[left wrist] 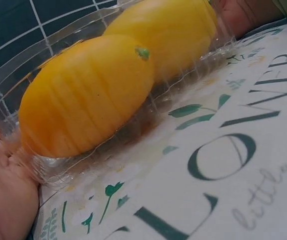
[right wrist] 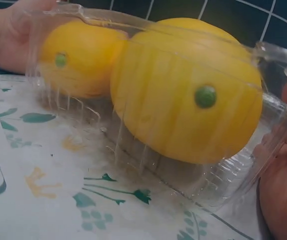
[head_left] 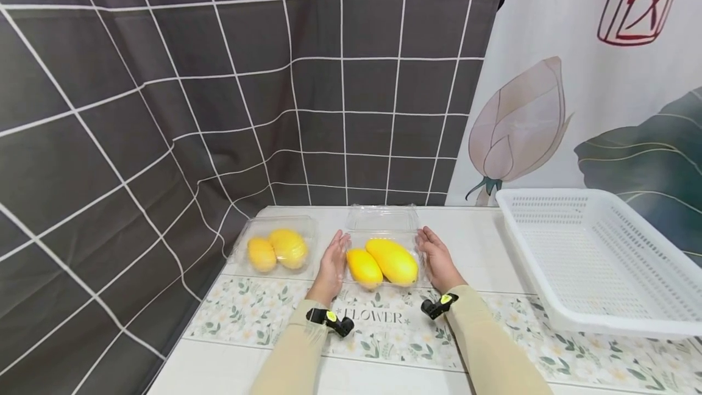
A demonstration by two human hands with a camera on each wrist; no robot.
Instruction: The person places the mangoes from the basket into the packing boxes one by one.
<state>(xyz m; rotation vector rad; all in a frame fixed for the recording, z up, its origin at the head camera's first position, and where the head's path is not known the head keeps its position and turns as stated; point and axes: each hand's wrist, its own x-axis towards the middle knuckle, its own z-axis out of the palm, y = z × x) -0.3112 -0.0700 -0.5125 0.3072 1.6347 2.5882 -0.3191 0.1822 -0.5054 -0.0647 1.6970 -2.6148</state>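
A clear plastic clamshell box (head_left: 356, 238) stands in the middle with its lid (head_left: 382, 218) folded back. Two yellow mangoes lie inside it, a smaller mango (head_left: 364, 267) on the left and a larger mango (head_left: 392, 261) on the right. My left hand (head_left: 331, 264) lies along the box's left wall, fingers nearly straight and pointing forward. Along the opposite wall my right hand (head_left: 437, 259) rests the same way, its fingers extended. Both wrist views show the mangoes through the ribbed plastic, with the left palm (left wrist: 6, 195) and the right palm (right wrist: 286, 190) right at the sides.
To the left sits another clear box (head_left: 311, 229), lid down, holding two mangoes (head_left: 288, 248). A white perforated basket (head_left: 559, 297) occupies the table's right side. A flower-printed runner (head_left: 241, 311) crosses the table (head_left: 219, 364). A dark checked curtain (head_left: 373, 133) hangs behind.
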